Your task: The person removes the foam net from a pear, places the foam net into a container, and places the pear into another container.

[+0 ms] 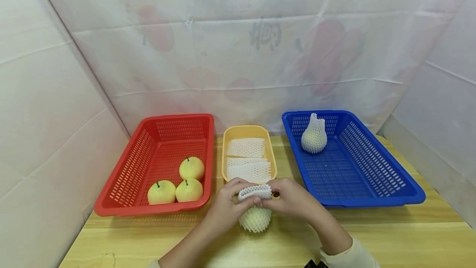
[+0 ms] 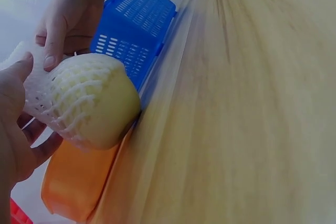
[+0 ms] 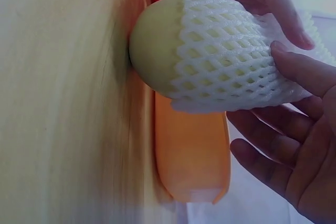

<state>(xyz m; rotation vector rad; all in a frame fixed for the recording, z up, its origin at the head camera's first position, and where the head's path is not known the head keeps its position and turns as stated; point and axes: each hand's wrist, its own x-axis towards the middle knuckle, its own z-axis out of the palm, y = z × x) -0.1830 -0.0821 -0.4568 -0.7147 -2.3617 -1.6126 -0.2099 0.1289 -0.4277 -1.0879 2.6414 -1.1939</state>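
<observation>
A pale yellow pear (image 3: 152, 45) stands on the wooden table, its upper part inside a white foam net sleeve (image 3: 226, 51). The base of the fruit shows bare below the net in both wrist views. My left hand (image 1: 231, 204) pinches the sleeve's upper part from the left, thumb in front. From the right, my right hand (image 1: 291, 198) pinches the same upper part, its thumb close to the other thumb. The top of the pear is hidden inside the net.
To the left, a red basket (image 1: 124, 211) holds three bare pears (image 1: 161, 192). A yellow tray (image 1: 274, 156) with flat foam nets (image 1: 247, 147) stands behind the hands. On the right, a blue basket (image 1: 353, 168) contains one netted pear (image 1: 314, 137). White cloth walls (image 1: 238, 53) surround the table.
</observation>
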